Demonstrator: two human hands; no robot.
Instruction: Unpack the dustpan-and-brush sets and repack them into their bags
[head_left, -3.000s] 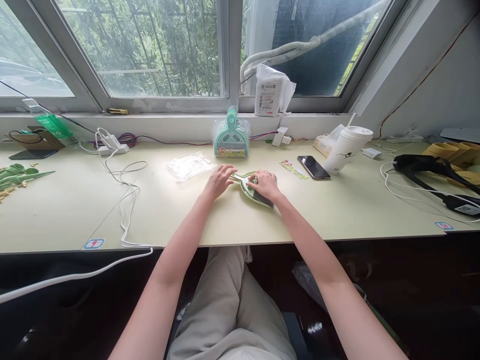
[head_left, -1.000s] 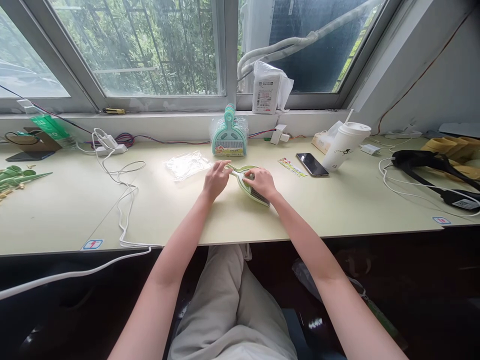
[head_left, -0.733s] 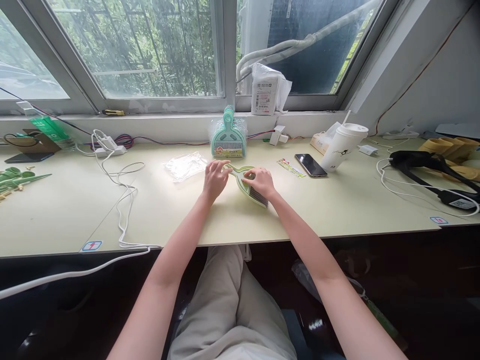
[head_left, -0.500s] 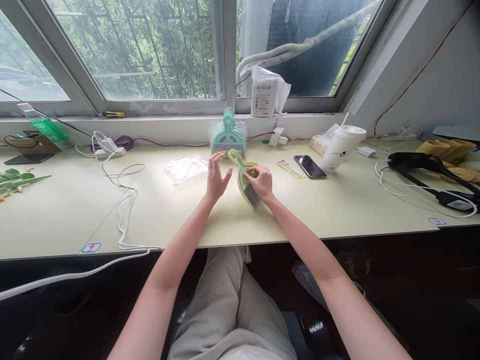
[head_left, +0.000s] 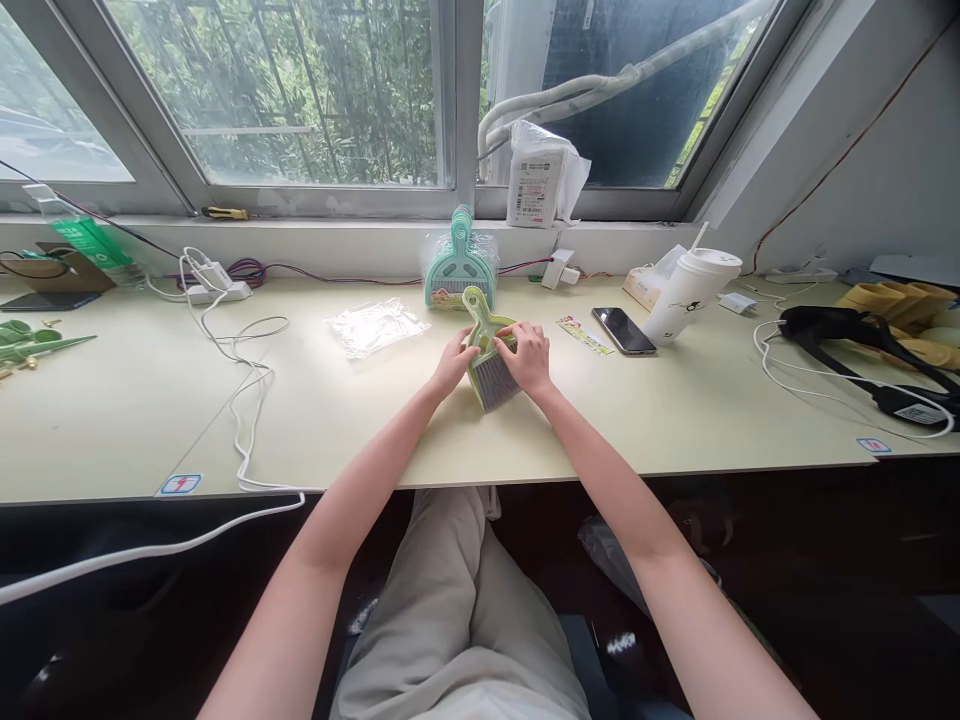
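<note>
A small green dustpan-and-brush set is held between my two hands above the pale table, handle end pointing away and grey bristles toward me. My left hand grips its left edge, thumb on the front. On the other side my right hand has its fingers over the right edge, with the thumb near the middle. Behind it, against the sill, stands a turquoise dustpan-and-brush set in clear wrapping. A crumpled clear plastic bag lies to the left, and a printed label strip to the right.
At right are a phone, a white lidded cup with a straw, a tissue box and a black strap-like object. White cables run over the table's left part from a power strip. The front edge lies near my forearms.
My left hand has moved from beside the green set onto its left edge and closed there. The set has turned so its bristles face me more squarely. My right hand stays on it.
</note>
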